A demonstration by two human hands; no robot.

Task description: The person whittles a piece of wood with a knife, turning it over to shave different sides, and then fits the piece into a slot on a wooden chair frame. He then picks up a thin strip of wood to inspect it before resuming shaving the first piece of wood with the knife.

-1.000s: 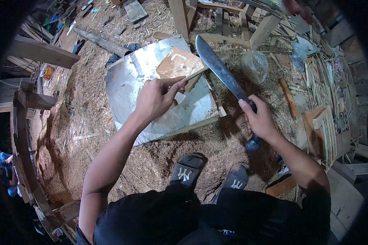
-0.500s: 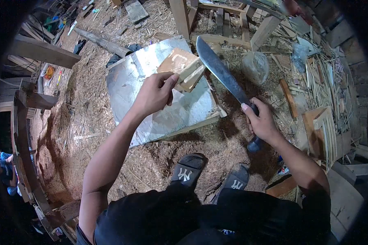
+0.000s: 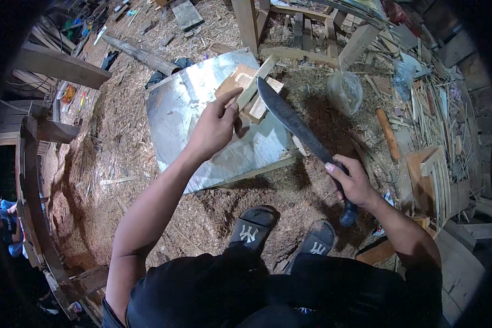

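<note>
My right hand point(image 3: 352, 180) is wrapped round the dark handle of a large machete point(image 3: 298, 123), its blade pointing up and left. The blade tip lies beside a narrow light wooden strip point(image 3: 261, 74). With thumb and fingers my left hand point(image 3: 216, 123) holds the lower end of that strip, the index finger stretched along it. Under the strip are small wood blocks point(image 3: 257, 111) and a brown wood piece point(image 3: 232, 81), on a worn grey-white board point(image 3: 175, 117).
Wood shavings point(image 3: 120, 104) cover the ground. A round log point(image 3: 139, 54) lies beyond the board, a plastic bag point(image 3: 344, 92) to its right. Wood scraps point(image 3: 426, 126) pile at the right. My sandals point(image 3: 253, 227) stand below the board. Another person point(image 3: 11, 227) is at the far left.
The strip in my left hand now points more upward, and its index finger has straightened. My right hand and the machete have moved slightly down and right.
</note>
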